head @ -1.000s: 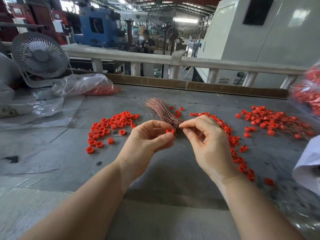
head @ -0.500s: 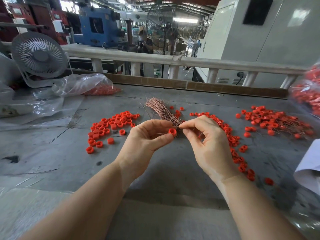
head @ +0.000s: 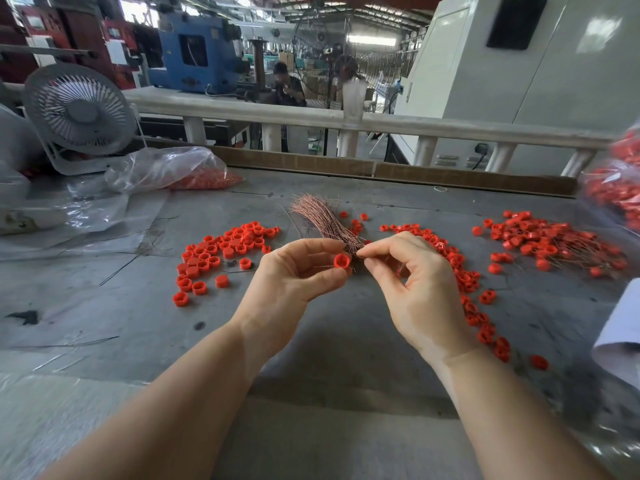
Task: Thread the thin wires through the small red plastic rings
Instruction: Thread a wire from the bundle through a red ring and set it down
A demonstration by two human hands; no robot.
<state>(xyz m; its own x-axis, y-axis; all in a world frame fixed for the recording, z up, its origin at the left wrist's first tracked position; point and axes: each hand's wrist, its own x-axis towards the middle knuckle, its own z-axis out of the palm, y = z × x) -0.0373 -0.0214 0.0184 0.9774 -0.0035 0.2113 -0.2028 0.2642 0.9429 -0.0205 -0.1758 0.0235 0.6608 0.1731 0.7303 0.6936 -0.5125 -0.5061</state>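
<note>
Centrally, above the grey worktop (head: 329, 341), a red ring (head: 342, 261) is pinched between thumb and forefinger of the left hand (head: 294, 282), its open end turned toward the camera. Just right of it, the right hand (head: 415, 289) is seen with thumb and forefinger tips pressed together at the near end of the wire bundle (head: 322, 220); a single wire appears to be pinched there, though it is too thin to be made out surely. The bundle fans away from the hands toward the far edge. Loose rings (head: 221, 251) are scattered left of the hands; more rings (head: 467, 282) trail to the right. A pile with wires through it (head: 554, 240) lies far right. A plastic bag (head: 166, 168) and a fan (head: 79, 109) are noted at far left.
</note>
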